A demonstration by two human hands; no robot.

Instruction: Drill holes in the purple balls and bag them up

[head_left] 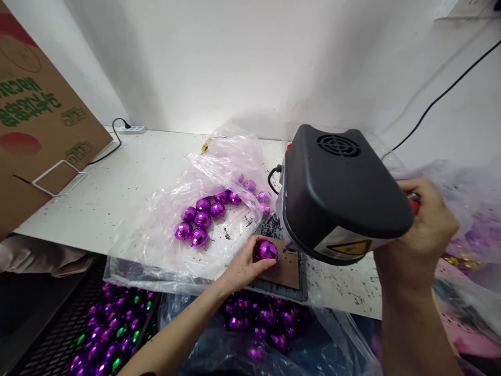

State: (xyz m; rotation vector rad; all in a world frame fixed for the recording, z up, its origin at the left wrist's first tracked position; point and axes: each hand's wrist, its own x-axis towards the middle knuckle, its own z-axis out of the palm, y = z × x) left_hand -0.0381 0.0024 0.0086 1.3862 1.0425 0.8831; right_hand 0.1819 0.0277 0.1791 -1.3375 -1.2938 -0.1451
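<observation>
In the middle of the view, my left hand (pixel 242 265) is closed around a shiny purple mirror-faceted ball (pixel 268 250). Under it is a brown board (pixel 285 272) on the dark metal base of a bench machine. The machine's black housing (pixel 340 185), with a round vent and a yellow warning label, looms over the board and hides the tool beneath it. At the right side of the housing, my right hand (pixel 430 230) is wrapped round a handle, of which a metal end and some red (pixel 415 205) show.
Several purple balls (pixel 202 219) lie on a clear plastic bag (pixel 156 230) to the left. More balls (pixel 266 319) fill a bag below the table edge; purple and green ones (pixel 109 329) lie lower left. Dark shavings litter the white table (pixel 133 156). A carton (pixel 43 130) stands left.
</observation>
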